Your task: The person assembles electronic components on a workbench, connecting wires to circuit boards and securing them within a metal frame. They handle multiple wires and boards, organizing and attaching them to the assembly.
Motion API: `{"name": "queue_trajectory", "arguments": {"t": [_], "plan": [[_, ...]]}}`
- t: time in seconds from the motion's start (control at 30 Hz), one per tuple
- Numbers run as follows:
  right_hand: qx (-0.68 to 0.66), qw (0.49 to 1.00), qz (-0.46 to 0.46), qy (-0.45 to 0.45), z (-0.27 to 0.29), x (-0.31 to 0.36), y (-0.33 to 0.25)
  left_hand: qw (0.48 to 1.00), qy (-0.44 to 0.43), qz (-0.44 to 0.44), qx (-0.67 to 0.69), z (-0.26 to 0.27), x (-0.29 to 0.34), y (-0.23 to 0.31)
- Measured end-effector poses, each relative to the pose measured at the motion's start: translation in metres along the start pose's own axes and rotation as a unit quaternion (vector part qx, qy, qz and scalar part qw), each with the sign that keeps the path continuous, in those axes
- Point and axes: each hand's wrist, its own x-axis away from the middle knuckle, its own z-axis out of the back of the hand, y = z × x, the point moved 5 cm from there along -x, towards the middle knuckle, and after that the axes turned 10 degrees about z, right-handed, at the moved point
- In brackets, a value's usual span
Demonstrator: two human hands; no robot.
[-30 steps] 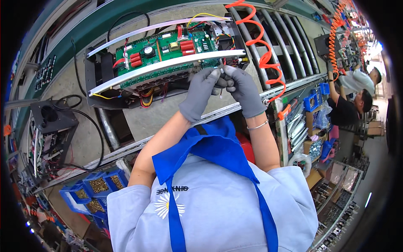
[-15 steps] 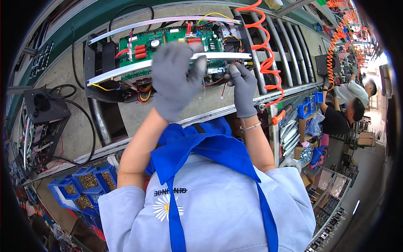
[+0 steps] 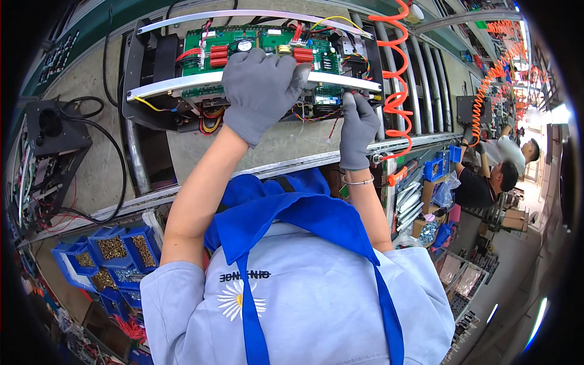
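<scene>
Both hands wear grey gloves. My left hand (image 3: 258, 91) is closed over the near silver rail (image 3: 176, 83) of an open black electronics chassis (image 3: 152, 112), its fingers curled over the far side. Below the rails lies a green circuit board (image 3: 261, 41) with red components and coloured wires. At the chassis's near right corner my right hand (image 3: 358, 134) has its thumb and finger pinched together beside a small connector area under the rail end. What sits between those fingertips is too small to make out. A thin red wire (image 3: 333, 131) with a white plug hangs left of this hand.
The chassis rests on a roller conveyor (image 3: 426, 91). A coiled orange air hose (image 3: 395, 79) hangs just right of it. Another black unit (image 3: 55, 143) with a cable stands at left. Blue bins (image 3: 112, 248) of screws sit at lower left. Other people (image 3: 486, 182) work at far right.
My left hand, blurred with motion before, now rests steady and closed on the near rail. My right hand stays at the chassis's right corner. The whole view has shifted slightly.
</scene>
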Motion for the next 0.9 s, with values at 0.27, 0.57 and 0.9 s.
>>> {"name": "queue_trajectory", "arguments": {"t": [0.27,0.57,0.9], "plan": [[0.056,0.998,0.030,-0.027,-0.005,-0.002,-0.005,1.000,0.000,0.001,0.005,0.002,0.000,0.000],[0.049,0.998,-0.042,-0.025,0.015,0.025,-0.024,0.999,-0.026,0.008,0.019,0.011,0.001,0.005],[-0.116,0.927,-0.288,-0.209,0.016,0.052,0.032,0.923,-0.252,0.154,0.248,-0.035,0.100,0.047]]}}
